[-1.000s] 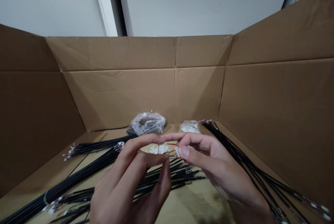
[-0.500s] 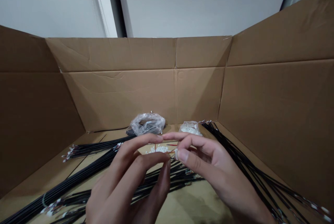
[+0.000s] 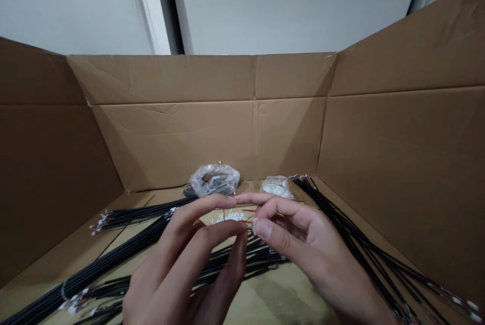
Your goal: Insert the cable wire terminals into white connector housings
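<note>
My left hand (image 3: 185,259) is closed, its thumb and a finger pinching a thin red-orange wire (image 3: 248,221). Another short red wire (image 3: 223,213) stands up between its fingers. A small white connector housing (image 3: 254,226) sits between the thumb and finger of my right hand (image 3: 306,234), close to the wire's end. Whether the wire's tip is inside the housing, I cannot tell. The two index fingertips touch above. Beyond the hands lies a pile of small white connectors (image 3: 229,216), partly covered by my fingers. Black cables (image 3: 261,259) run underneath.
Bundles of black cable lie at the left (image 3: 113,259) and right (image 3: 352,236). At the back are a clear plastic bag (image 3: 214,179) with dark contents and a smaller bag (image 3: 277,186) of white pieces. Cardboard walls (image 3: 182,138) stand at the back and both sides.
My right hand has shifted slightly left, bringing the white connector housing nearer my left fingertips. My left hand has barely moved and keeps its pinch.
</note>
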A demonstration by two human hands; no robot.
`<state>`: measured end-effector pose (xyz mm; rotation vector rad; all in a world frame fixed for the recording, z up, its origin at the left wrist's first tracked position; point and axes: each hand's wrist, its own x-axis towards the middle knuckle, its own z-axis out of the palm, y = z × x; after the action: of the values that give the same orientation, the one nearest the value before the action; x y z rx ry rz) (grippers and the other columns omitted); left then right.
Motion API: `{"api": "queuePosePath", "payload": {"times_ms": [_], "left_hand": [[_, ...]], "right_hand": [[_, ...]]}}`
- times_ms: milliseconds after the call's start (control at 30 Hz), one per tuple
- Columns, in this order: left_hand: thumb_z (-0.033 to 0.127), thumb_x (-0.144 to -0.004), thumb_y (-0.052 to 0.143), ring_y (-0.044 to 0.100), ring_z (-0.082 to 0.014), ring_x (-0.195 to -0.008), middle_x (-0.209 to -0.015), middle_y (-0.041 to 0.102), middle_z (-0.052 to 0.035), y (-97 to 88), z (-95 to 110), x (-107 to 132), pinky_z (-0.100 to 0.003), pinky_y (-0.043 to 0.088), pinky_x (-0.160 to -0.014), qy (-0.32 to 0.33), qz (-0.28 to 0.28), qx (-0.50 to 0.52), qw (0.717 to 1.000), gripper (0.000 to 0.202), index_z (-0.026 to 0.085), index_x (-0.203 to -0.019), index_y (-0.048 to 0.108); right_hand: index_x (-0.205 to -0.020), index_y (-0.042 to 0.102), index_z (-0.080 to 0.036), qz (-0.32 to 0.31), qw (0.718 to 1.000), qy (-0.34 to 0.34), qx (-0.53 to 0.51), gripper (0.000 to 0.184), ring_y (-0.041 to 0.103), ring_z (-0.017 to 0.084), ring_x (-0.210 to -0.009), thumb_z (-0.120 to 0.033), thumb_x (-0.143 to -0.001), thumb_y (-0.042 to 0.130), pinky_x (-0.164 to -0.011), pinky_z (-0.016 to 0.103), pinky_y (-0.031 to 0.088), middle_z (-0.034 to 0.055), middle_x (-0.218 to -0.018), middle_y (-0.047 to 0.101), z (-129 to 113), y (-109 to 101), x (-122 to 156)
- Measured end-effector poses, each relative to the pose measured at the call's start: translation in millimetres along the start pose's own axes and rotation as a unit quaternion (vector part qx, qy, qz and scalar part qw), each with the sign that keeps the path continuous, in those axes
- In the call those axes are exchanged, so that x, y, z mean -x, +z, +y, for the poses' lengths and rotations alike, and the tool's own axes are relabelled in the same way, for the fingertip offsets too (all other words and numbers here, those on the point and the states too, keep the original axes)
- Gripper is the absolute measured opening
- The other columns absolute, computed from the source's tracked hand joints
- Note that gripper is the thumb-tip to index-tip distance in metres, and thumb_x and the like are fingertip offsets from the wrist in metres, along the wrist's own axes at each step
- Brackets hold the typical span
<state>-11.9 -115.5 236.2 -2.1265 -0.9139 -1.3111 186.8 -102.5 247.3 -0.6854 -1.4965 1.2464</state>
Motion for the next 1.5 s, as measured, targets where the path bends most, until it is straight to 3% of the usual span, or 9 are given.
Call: {"api": "queuePosePath", "payload": {"times_ms": [467,600,700,767,1000,1300,1500], "left_hand": [[0.008,-0.099,0.059,0.074,-0.0105,-0.106,-0.123,0.068,-0.0031,3.3,-1,-1,-0.014,0.059,-0.088,-0.005,0.001,0.014,1.000,0.022,0.025,-0.112,0.065],[0.013,-0.099,0.062,0.073,-0.0104,-0.108,-0.123,0.068,-0.0017,3.2,-3,-3,-0.014,0.057,-0.095,0.002,-0.001,0.016,1.000,0.019,0.026,-0.111,0.066],[0.014,-0.100,0.062,0.072,-0.0096,-0.104,-0.120,0.068,-0.0016,3.8,-5,-4,-0.012,0.059,-0.083,-0.006,-0.008,0.030,1.000,0.017,0.027,-0.111,0.067],[0.014,-0.100,0.062,0.072,-0.0097,-0.103,-0.120,0.067,-0.0022,4.6,-5,-4,-0.011,0.059,-0.076,-0.004,-0.013,0.037,0.999,0.018,0.027,-0.112,0.067],[0.016,-0.101,0.062,0.074,-0.0099,-0.101,-0.118,0.067,-0.0018,5.6,-3,-4,-0.012,0.060,-0.073,-0.024,-0.001,0.031,0.999,0.016,0.028,-0.110,0.066],[0.022,-0.101,0.065,0.076,-0.0103,-0.097,-0.116,0.070,0.0003,6.1,-5,0,-0.013,0.059,-0.067,-0.062,0.020,0.051,0.997,0.012,0.030,-0.110,0.066],[0.023,-0.104,0.062,0.074,-0.0119,-0.112,-0.122,0.071,0.0024,6.3,-8,0,-0.015,0.060,-0.085,-0.072,-0.005,0.045,0.996,0.016,0.034,-0.113,0.070]], "right_hand": [[-0.086,0.074,-0.027,0.001,1.000,-0.006,0.003,0.024,0.061,0.030,-0.139,-0.048,-0.095,0.077,-0.118,0.050,0.039,0.0040,-0.139,0.074,-1,5,-1],[-0.087,0.073,-0.027,0.036,0.998,-0.044,0.022,0.018,0.063,0.029,-0.134,-0.043,-0.095,0.076,-0.109,0.046,0.045,0.0031,-0.135,0.076,1,7,0],[-0.096,0.073,-0.030,0.073,0.990,-0.101,0.068,0.008,0.068,0.025,-0.124,-0.031,-0.091,0.080,-0.093,0.038,0.049,-0.0007,-0.132,0.075,4,7,2],[-0.100,0.074,-0.034,0.098,0.979,-0.140,0.108,0.016,0.069,0.021,-0.118,-0.025,-0.089,0.081,-0.088,0.034,0.049,-0.0037,-0.130,0.075,6,7,1],[-0.101,0.078,-0.033,0.101,0.945,-0.232,0.205,0.013,0.069,0.016,-0.121,-0.023,-0.093,0.080,-0.108,0.032,0.051,-0.0045,-0.134,0.074,8,2,-3],[-0.102,0.077,-0.029,0.092,0.906,-0.292,0.291,0.006,0.070,0.015,-0.118,-0.026,-0.097,0.078,-0.110,0.028,0.050,-0.0035,-0.139,0.075,6,-4,-4],[-0.103,0.076,-0.028,0.080,0.900,-0.308,0.296,0.008,0.069,0.014,-0.119,-0.024,-0.097,0.078,-0.109,0.025,0.048,-0.0042,-0.140,0.074,7,-7,-5]]}}
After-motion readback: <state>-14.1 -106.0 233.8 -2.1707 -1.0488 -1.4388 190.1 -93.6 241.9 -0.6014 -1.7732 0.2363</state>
